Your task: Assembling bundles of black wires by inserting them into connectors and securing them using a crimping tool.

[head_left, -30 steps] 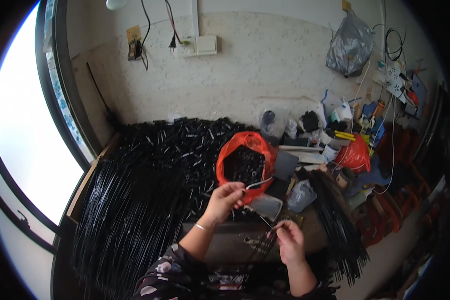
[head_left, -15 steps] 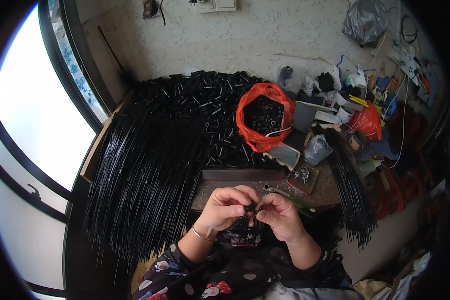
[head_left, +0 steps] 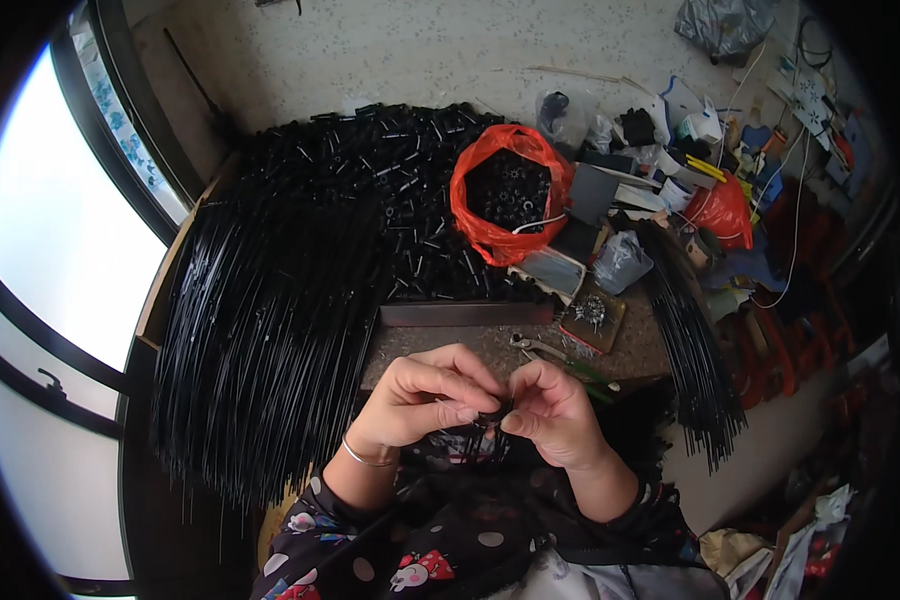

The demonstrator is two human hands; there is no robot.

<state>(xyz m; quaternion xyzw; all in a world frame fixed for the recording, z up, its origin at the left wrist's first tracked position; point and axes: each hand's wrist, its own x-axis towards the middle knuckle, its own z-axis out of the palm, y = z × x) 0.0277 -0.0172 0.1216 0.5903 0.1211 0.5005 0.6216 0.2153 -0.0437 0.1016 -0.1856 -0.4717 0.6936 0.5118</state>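
Note:
Over the front edge of the table, my left hand [head_left: 422, 396] and my right hand [head_left: 558, 414] meet fingertip to fingertip. Both pinch a small black part [head_left: 491, 416]; the fingers hide most of its shape. Beyond them, a dark flat bar [head_left: 467, 314] runs along the front of a heap of black tubular pieces [head_left: 370, 150]. An open red plastic bag [head_left: 467, 222] with small black ring-shaped parts in it sits on the heap's right side. Pliers [head_left: 536, 346] lie just past my right hand.
Long thin black rods or cables [head_left: 260, 350] hang off the table's left side, and a smaller bunch [head_left: 692, 350] hangs at the right. A shallow tray [head_left: 610, 330] holds small metal pieces. Bags, boxes and a second red bag [head_left: 727, 212] clutter the right. A window [head_left: 60, 230] stands left.
The whole view has shifted, so the table appears higher and further left. My fingers have closed further around the small black part, which both hands still hold.

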